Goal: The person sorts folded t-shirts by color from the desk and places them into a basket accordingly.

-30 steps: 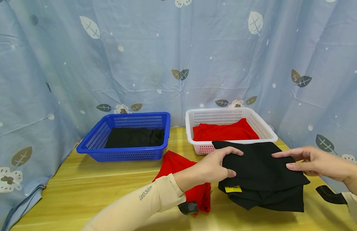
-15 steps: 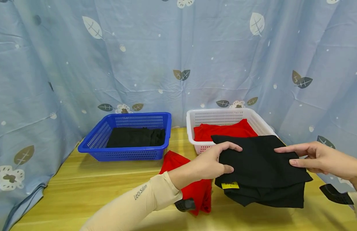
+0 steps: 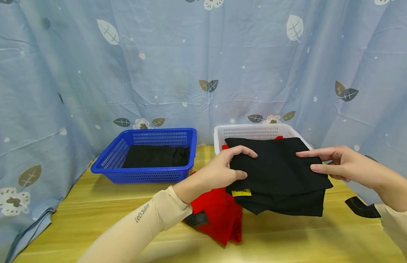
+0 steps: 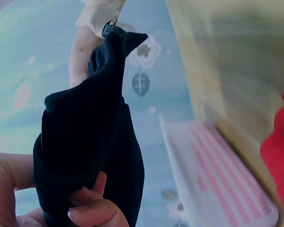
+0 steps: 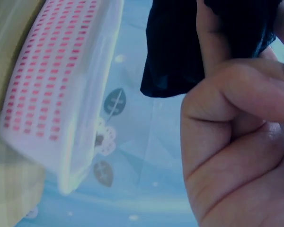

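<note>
A folded black garment [image 3: 279,166] with a yellow tag [image 3: 241,192] is held up over the table, just in front of the white basket [image 3: 217,137]. My left hand [image 3: 219,172] grips its left side, thumb and fingers on opposite faces. On the right side my right hand [image 3: 353,166] pinches it. The left wrist view shows the folded black cloth [image 4: 85,132] edge-on between thumb and fingers. Red cloth inside the white basket is mostly hidden behind the black garment. A red garment [image 3: 219,215] lies on the table beneath my left forearm, partly covered by it.
Left of the white basket stands a blue basket [image 3: 140,170] holding folded black clothing [image 3: 154,156]. Both baskets sit at the back of the wooden table [image 3: 117,208]. A blue patterned curtain [image 3: 170,65] hangs behind and at the sides.
Both hands have carried the black garment up and to the left, towards the white basket. It now covers most of the red cloth in there. The grips look the same.
</note>
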`<control>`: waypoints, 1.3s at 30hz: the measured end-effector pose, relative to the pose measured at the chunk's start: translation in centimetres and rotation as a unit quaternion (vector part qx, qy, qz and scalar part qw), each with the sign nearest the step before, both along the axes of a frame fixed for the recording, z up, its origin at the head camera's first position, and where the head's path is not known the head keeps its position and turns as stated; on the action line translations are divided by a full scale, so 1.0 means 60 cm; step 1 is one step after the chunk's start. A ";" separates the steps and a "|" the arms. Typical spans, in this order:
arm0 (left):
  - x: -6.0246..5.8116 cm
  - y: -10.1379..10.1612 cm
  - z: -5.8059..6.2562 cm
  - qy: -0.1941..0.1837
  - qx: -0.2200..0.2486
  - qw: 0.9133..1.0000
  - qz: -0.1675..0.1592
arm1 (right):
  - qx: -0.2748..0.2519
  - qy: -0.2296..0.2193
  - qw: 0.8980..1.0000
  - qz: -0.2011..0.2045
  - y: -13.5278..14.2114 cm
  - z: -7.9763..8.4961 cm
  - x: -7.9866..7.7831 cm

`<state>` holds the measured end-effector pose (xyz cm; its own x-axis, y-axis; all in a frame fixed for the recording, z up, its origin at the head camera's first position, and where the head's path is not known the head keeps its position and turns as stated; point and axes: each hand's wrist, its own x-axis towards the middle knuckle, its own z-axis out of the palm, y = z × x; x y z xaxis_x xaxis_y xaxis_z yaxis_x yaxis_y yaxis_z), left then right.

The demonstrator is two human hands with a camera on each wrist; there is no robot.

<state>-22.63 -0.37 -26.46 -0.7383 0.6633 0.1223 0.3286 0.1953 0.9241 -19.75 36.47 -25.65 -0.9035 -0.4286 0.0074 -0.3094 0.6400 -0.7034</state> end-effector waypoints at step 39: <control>-0.141 -0.299 0.050 0.042 -0.076 0.977 0.195 | -0.093 0.016 0.995 0.045 -0.329 0.017 -0.211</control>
<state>-31.10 -18.33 -23.45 -0.9299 0.3493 0.1154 0.2756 0.4536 0.8475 -32.41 16.71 -24.60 -0.8595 -0.4964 0.1221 -0.3835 0.4681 -0.7961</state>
